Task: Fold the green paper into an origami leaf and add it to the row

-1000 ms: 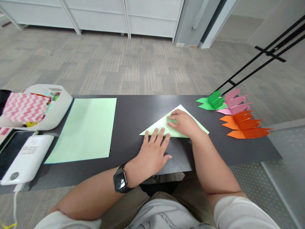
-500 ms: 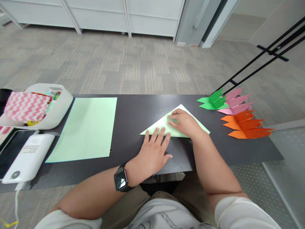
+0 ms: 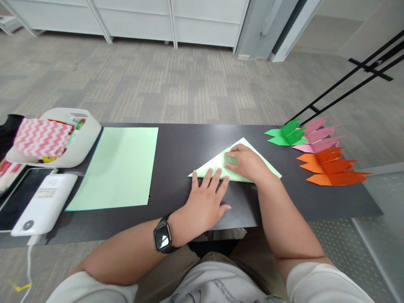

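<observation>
One white basket (image 3: 82, 145) and power bank (image 3: 44, 204) occupy the far left; flat green sheet (image 3: 118, 167) beside them; left hand (image 3: 203, 201) and right hand (image 3: 248, 162) press open-palmed on folded green triangle (image 3: 268, 166) at table centre; folded paper shapes (image 3: 322, 155) lie right

Black smartwatch (image 3: 163, 238) on left wrist, short white sleeves, printed white shirt, khaki trousers
</observation>
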### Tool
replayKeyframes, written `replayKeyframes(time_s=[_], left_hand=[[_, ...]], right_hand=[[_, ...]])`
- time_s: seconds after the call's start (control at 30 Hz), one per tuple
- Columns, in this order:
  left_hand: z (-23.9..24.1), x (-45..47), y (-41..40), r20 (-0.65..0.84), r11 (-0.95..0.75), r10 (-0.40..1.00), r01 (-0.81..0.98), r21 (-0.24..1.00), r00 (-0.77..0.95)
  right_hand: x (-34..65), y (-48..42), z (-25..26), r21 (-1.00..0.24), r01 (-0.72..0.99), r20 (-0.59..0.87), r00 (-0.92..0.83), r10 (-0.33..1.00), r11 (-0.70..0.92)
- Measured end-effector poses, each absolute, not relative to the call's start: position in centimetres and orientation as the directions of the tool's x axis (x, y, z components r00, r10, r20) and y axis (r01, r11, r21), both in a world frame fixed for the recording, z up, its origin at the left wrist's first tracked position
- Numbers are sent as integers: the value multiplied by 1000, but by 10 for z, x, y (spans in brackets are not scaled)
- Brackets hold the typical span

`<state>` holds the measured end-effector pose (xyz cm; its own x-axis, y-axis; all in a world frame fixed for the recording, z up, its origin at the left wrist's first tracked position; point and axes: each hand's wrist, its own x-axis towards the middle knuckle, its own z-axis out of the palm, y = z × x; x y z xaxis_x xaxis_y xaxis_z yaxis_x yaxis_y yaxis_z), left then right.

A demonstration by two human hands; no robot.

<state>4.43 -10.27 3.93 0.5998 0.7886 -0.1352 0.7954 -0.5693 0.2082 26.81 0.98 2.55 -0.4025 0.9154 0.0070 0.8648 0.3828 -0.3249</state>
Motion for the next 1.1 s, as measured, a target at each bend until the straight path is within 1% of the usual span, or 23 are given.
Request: replayKeyframes(time_s=[0.2, 0.47, 0.8, 1.1], left_hand=[[43, 45, -107, -174, -554, 791, 807, 205, 587], [35, 43, -109, -152, -560, 794, 805, 195, 589], [39, 44, -106, -162, -561, 787, 800, 211, 595], [36, 42, -106, -136, -566, 791, 799, 204, 596]], right_hand=[[268, 9, 23, -335, 869, 15, -381, 925, 363], [267, 7, 21, -319, 875, 14, -380, 925, 364], [264, 4, 22, -288, 900, -7, -343, 939, 327], [265, 5, 22, -313, 892, 1, -343, 939, 326]])
